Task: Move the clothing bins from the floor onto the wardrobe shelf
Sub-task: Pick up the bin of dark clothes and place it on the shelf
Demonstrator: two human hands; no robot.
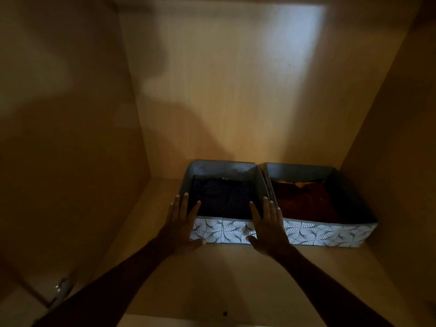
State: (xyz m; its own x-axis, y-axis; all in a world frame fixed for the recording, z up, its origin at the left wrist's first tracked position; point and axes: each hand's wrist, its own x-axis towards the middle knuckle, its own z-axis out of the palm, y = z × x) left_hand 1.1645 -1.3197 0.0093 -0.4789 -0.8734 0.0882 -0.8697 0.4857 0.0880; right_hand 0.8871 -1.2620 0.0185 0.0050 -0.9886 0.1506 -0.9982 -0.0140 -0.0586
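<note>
Two grey fabric bins with white leaf-patterned fronts stand side by side on the wooden wardrobe shelf (212, 279). The left bin (221, 230) holds dark navy folded clothing. The right bin (325, 234) holds rust-brown clothing and sits against the right wall. My left hand (181, 227) lies flat with fingers spread against the front left corner of the left bin. My right hand (266, 227) lies flat, fingers spread, on the front wall where the two bins meet. Neither hand grips anything.
The wardrobe's left wall (70, 138), back panel (224, 90) and right wall (401, 161) enclose the shelf. Bare shelf lies left of the bins and in front of them. A metal door hinge (61, 293) shows at the lower left.
</note>
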